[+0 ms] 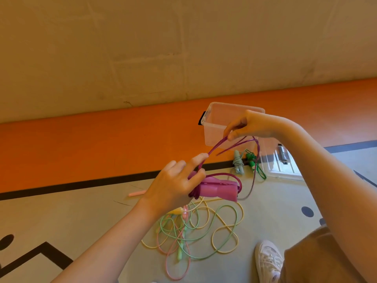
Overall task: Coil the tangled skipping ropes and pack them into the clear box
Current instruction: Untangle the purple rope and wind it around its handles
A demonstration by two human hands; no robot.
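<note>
Gripping the purple rope's handles [218, 188], my left hand [175, 184] sits below my right hand [247, 125], which pinches its cord [216, 147] before the clear box [216, 127]; tangled ropes [195, 227] lie on the floor.

Warm, even, fairly bright light; shadows are soft and faint. Wide-angle bending curves the floor lines toward 3 and 9 o'clock. Slight softness overall, no glare.

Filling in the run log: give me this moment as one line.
step: coiling purple rope | left hand: grips purple handles | right hand: pinches rope | clear box: open | pastel ropes: tangled on floor
</note>
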